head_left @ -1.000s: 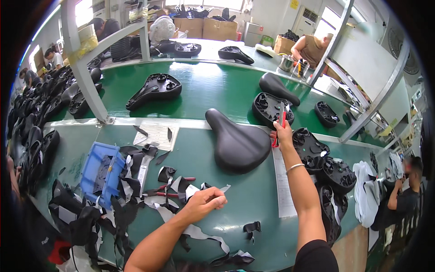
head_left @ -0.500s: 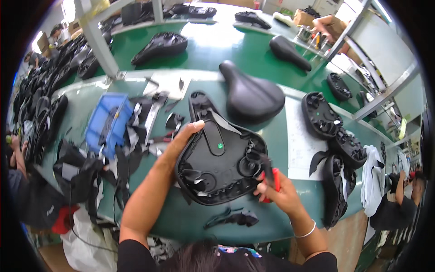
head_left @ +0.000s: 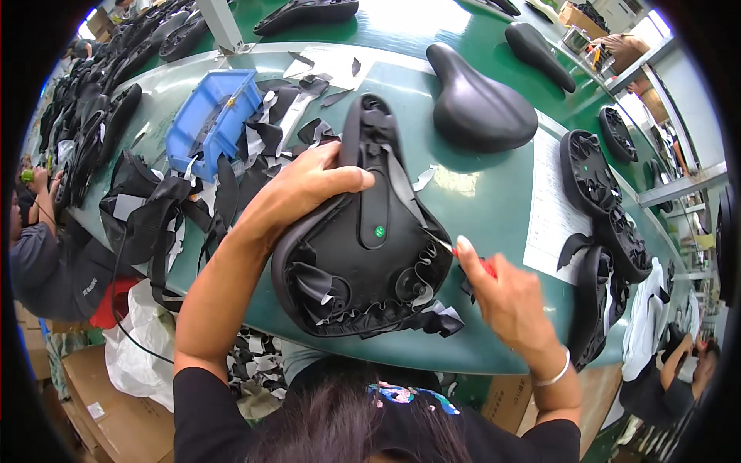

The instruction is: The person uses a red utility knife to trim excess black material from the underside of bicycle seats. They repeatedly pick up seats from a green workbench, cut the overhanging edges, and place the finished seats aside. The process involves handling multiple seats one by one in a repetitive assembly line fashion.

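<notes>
An upturned bicycle saddle (head_left: 332, 247) lies before me, nose pointing away, with its black shell and gathered cover edge showing. My left hand (head_left: 309, 185) is closed round the saddle's left side near the nose, thumb pressed on the underside. In my right hand (head_left: 513, 305) is a red-handled tool (head_left: 488, 267), mostly hidden by the fingers. Its thin metal tip meets the cover at the saddle's right rim. Black cover scraps (head_left: 440, 319) stick out by the saddle's near right edge.
Beyond stands a finished black saddle (head_left: 486, 108). A blue bin (head_left: 212, 127) and fabric offcuts (head_left: 147, 197) lie to the left. Several upturned saddles (head_left: 590, 174) and a paper sheet (head_left: 544, 216) are at right. Another person (head_left: 54, 255) works at far left.
My view has shifted, and the saddle is turned slightly. The tool has gone from the near right corner up to the right rim. My left hand grips nearer the nose.
</notes>
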`<action>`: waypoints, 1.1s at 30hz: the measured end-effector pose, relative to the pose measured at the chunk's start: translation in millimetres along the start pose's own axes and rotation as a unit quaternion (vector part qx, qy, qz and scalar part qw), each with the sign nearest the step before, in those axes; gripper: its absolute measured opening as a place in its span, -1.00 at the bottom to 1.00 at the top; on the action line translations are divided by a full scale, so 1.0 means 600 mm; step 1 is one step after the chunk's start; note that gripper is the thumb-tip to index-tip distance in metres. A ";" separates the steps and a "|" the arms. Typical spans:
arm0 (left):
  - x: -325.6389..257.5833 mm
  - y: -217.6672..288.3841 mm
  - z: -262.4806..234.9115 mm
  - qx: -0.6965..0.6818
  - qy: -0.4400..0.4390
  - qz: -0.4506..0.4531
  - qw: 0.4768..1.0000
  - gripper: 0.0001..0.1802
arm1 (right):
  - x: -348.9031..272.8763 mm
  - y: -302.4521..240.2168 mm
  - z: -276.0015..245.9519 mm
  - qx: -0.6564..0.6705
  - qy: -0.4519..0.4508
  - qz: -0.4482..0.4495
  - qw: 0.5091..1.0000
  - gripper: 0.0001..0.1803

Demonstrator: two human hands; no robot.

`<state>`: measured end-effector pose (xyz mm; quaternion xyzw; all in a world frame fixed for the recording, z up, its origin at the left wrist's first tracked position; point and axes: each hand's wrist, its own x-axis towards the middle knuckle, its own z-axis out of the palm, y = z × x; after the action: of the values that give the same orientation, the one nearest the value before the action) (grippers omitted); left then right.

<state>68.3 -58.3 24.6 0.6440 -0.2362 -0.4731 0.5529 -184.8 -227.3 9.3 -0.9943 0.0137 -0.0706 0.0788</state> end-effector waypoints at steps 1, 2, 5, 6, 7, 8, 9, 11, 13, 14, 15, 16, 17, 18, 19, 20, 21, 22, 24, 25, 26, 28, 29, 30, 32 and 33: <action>-0.006 -0.004 -0.001 -0.013 0.005 0.007 1.000 -0.44 | -0.024 -0.015 0.016 0.025 -0.013 0.044 0.999 -0.26; -0.015 -0.011 0.004 -0.027 0.032 0.023 0.999 -0.45 | -0.047 -0.034 0.036 0.015 -0.020 0.083 0.996 -0.25; -0.058 -0.038 0.027 -0.074 0.112 0.070 0.988 -0.50 | -0.081 -0.106 0.064 0.169 0.006 0.184 0.968 -0.28; -0.076 -0.053 0.029 -0.087 0.151 0.073 0.982 -0.50 | -0.089 -0.127 0.069 0.232 0.035 0.203 0.951 -0.29; -0.092 -0.073 0.029 -0.100 0.191 0.075 0.974 -0.49 | -0.099 -0.144 0.060 0.261 0.013 0.227 0.938 -0.36; -0.105 -0.087 0.030 -0.114 0.227 0.079 0.964 -0.49 | -0.109 -0.149 0.058 0.289 -0.001 0.245 0.925 -0.37; -0.120 -0.091 0.032 -0.109 0.228 0.090 0.963 -0.47 | -0.121 -0.148 0.055 0.317 -0.017 0.263 0.911 -0.38; -0.137 -0.096 0.040 -0.109 0.244 0.101 0.958 -0.47 | -0.124 -0.121 0.044 0.349 -0.023 0.260 0.900 -0.42; -0.143 -0.105 0.041 -0.134 0.241 0.117 0.954 -0.46 | -0.089 -0.099 0.054 0.377 0.134 0.254 0.881 -0.46; -0.149 -0.113 0.042 -0.138 0.246 0.110 0.953 -0.46 | -0.058 -0.092 0.056 0.370 0.164 0.215 0.889 -0.47; -0.156 -0.112 0.043 -0.143 0.252 0.107 0.951 -0.45 | -0.024 -0.088 0.052 0.360 0.192 0.174 0.896 -0.48; -0.156 -0.109 0.046 -0.148 0.250 0.107 0.951 -0.45 | 0.016 -0.089 0.038 0.317 0.177 0.102 0.926 -0.47; -0.161 -0.109 0.047 -0.147 0.271 0.111 0.945 -0.46 | 0.041 -0.081 0.037 0.322 0.172 0.112 0.924 -0.48; -0.164 -0.115 0.051 -0.149 0.289 0.114 0.939 -0.46 | 0.060 -0.073 0.037 0.324 0.167 0.126 0.923 -0.49; -0.165 -0.125 0.055 -0.150 0.305 0.117 0.933 -0.47 | 0.068 -0.066 0.035 0.326 0.162 0.141 0.921 -0.49; -0.168 -0.156 0.047 -0.121 0.360 0.140 0.914 -0.46 | 0.071 -0.051 0.036 0.385 0.170 0.184 0.888 -0.49; -0.172 -0.172 0.037 0.092 0.442 0.149 0.880 -0.44 | 0.064 -0.026 0.024 0.436 0.176 0.231 0.852 -0.49; -0.174 -0.179 0.028 0.300 0.499 0.150 0.799 -0.42 | 0.061 -0.011 0.015 0.484 0.183 0.278 0.809 -0.49; -0.157 -0.128 0.041 0.493 0.377 0.221 0.752 -0.38 | 0.063 -0.033 0.016 0.466 0.182 0.266 0.824 -0.46; -0.139 -0.100 0.058 0.469 0.298 0.280 0.783 -0.38 | 0.070 -0.058 0.013 0.471 0.170 0.237 0.832 -0.44; -0.116 -0.069 0.081 0.466 0.212 0.318 0.798 -0.38 | 0.077 -0.073 0.015 0.473 0.164 0.208 0.840 -0.43; -0.073 -0.045 0.098 0.547 0.109 0.336 0.760 -0.63 | 0.083 -0.094 0.009 0.453 0.154 0.136 0.868 -0.38; -0.049 -0.063 0.086 0.511 0.104 0.339 0.783 -0.70 | 0.073 -0.093 0.005 0.466 0.139 0.169 0.858 -0.39; -0.027 -0.067 0.083 0.471 0.093 0.348 0.806 -0.76 | 0.055 -0.079 -0.002 0.473 0.128 0.208 0.847 -0.39; -0.028 -0.066 0.073 0.436 0.064 0.303 0.845 -0.79 | 0.008 -0.028 0.010 0.364 0.151 0.142 0.908 -0.38; -0.031 -0.066 0.074 0.415 0.046 0.278 0.865 -0.80 | -0.003 -0.022 0.014 0.309 0.134 0.111 0.935 -0.37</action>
<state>12.7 -53.8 -3.3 0.7427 -0.5542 -0.1276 0.3534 -185.2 -212.8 2.8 -0.8944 0.1122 -0.1948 0.3866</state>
